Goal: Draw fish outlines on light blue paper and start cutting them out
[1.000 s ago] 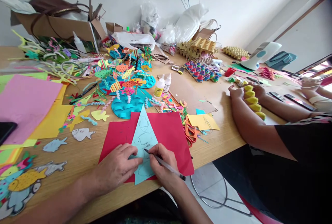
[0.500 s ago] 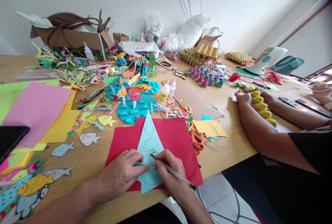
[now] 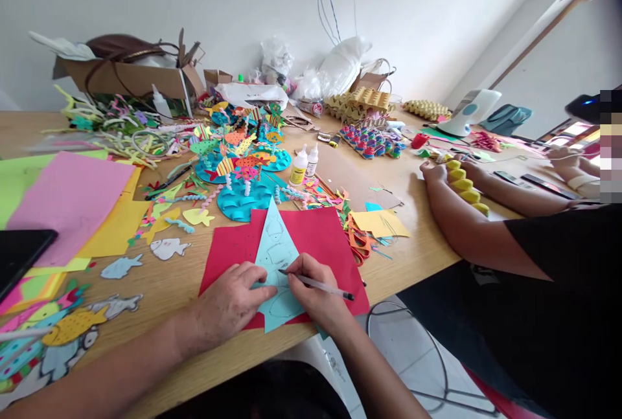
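A pen (image 3: 326,286) with a clear barrel and dark end cap is pinched in my right hand (image 3: 315,296), its tip touching a pointed piece of light blue paper (image 3: 275,254). Pencil-like outlines of fish are drawn along that paper. My left hand (image 3: 233,299) lies at the paper's left edge, thumb and fingers apart, pressing on it. Beneath the blue piece are red sheets (image 3: 318,231) at the table's front edge. Cut-out paper fish, among them a white fish (image 3: 168,249) and a yellow spotted fish (image 3: 72,327), lie to the left.
Behind the sheets stands a blue egg-carton model (image 3: 245,200) with paper fish. Nearby are glue bottles (image 3: 298,168), orange scissors (image 3: 358,243) and coloured paper (image 3: 70,202). At right, another person's hands (image 3: 436,173) hold a yellow egg-carton strip (image 3: 464,182).
The view has shifted slightly, and the other person's arms now appear further left. My right hand keeps its grip on the pen, its tip still on the blue paper.
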`<state>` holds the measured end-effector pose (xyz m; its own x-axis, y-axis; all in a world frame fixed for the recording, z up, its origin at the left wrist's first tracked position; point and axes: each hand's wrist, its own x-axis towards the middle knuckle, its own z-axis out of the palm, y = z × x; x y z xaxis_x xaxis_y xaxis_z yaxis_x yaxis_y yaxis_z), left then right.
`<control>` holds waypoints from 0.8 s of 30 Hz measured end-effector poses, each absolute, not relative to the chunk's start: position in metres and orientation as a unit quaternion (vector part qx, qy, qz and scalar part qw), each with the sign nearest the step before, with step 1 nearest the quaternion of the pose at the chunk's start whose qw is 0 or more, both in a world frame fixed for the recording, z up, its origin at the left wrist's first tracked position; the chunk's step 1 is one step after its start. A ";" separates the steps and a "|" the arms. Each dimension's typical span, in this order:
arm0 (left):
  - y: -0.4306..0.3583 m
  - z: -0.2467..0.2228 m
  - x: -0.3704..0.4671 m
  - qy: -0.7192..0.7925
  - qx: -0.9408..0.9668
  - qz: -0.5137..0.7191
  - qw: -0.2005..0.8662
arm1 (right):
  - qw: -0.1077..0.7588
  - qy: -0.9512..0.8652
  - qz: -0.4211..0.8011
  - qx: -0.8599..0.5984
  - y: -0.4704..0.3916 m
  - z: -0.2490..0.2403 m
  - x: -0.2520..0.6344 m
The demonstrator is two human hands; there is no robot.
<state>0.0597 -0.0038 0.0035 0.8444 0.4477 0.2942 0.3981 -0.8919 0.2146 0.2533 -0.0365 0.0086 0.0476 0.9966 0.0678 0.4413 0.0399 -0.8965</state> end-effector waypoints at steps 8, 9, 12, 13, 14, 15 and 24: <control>-0.003 0.000 0.058 0.209 0.961 0.170 0.062 | 0.397 -0.630 0.316 -0.588 -0.037 0.001 0.253; -0.003 0.000 0.057 0.209 0.960 0.177 0.061 | 0.397 -0.632 0.316 -0.586 -0.037 0.001 0.253; -0.004 -0.002 0.057 0.210 0.958 0.189 0.056 | 0.399 -0.636 0.310 -0.583 -0.037 0.001 0.253; -0.005 -0.002 0.057 0.212 0.957 0.189 0.055 | 0.398 -0.638 0.307 -0.583 -0.037 0.001 0.253; -0.005 -0.002 0.057 0.215 0.957 0.188 0.055 | 0.396 -0.640 0.305 -0.583 -0.037 0.001 0.253; -0.005 -0.002 0.057 0.218 0.957 0.185 0.056 | 0.394 -0.642 0.304 -0.583 -0.037 0.001 0.253; -0.006 0.000 0.057 0.219 0.958 0.175 0.064 | 0.386 -0.643 0.304 -0.587 -0.038 0.002 0.253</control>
